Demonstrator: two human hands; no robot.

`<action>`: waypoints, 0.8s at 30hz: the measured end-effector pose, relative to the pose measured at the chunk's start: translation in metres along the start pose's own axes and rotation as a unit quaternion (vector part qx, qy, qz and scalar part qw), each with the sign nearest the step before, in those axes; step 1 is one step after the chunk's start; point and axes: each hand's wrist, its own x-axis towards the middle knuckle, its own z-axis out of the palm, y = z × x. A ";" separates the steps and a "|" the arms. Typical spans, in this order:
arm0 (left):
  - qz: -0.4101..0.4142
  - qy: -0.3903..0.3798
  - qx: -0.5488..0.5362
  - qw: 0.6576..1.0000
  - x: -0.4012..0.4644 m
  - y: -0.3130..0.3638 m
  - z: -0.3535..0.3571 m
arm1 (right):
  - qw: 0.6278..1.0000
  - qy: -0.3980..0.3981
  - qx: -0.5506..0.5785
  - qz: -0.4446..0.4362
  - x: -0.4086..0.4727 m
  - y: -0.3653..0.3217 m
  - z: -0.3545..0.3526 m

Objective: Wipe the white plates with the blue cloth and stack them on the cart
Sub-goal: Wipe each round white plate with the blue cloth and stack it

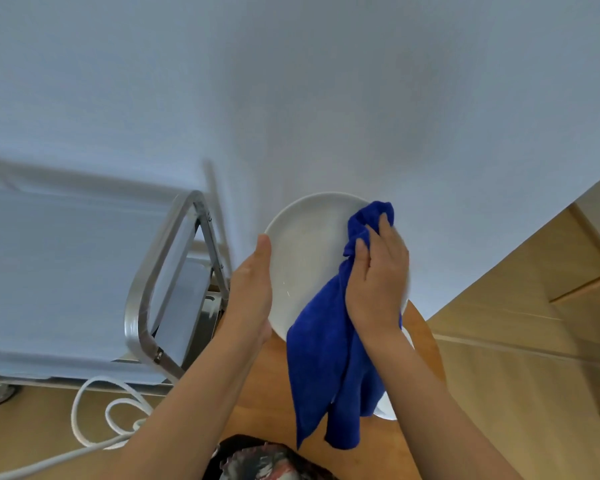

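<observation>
A round white plate [309,251] is held up in front of me, its face toward the camera. My left hand [252,289] holds its left rim, thumb on the front edge, the fingers hidden behind. My right hand [378,271] presses a bunched blue cloth [329,358] against the plate's right side, fingers curled round the cloth's top. The rest of the cloth hangs down below the plate. More white plates [387,408] show just behind my right forearm on a round wooden table [267,375]. The cart [84,271] stands at the left.
The cart has a metal handle frame [142,299] and a pale blue top, with a wheel [0,393] near the floor. A white cable [94,420] loops on the wooden floor beside it. A white wall fills the background; a wooden floor lies at the right.
</observation>
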 end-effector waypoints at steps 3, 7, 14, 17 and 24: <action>0.030 -0.019 0.022 0.999 -0.006 -0.001 0.002 | 0.998 -0.048 0.035 -0.011 -0.002 -0.009 0.019; 0.057 -0.031 0.020 0.998 -0.011 -0.004 -0.003 | 0.984 -0.161 0.011 -0.071 -0.011 -0.027 0.044; 0.033 -0.030 -0.042 0.998 -0.013 -0.002 -0.015 | 0.932 -0.324 0.029 -0.158 -0.049 -0.035 0.044; 0.031 0.001 -0.045 0.999 -0.012 0.000 -0.018 | 0.910 -0.363 -0.007 -0.198 -0.057 -0.027 0.035; 0.018 0.032 0.015 0.999 -0.009 -0.001 -0.021 | 0.889 -0.302 -0.158 -0.307 -0.078 0.013 0.001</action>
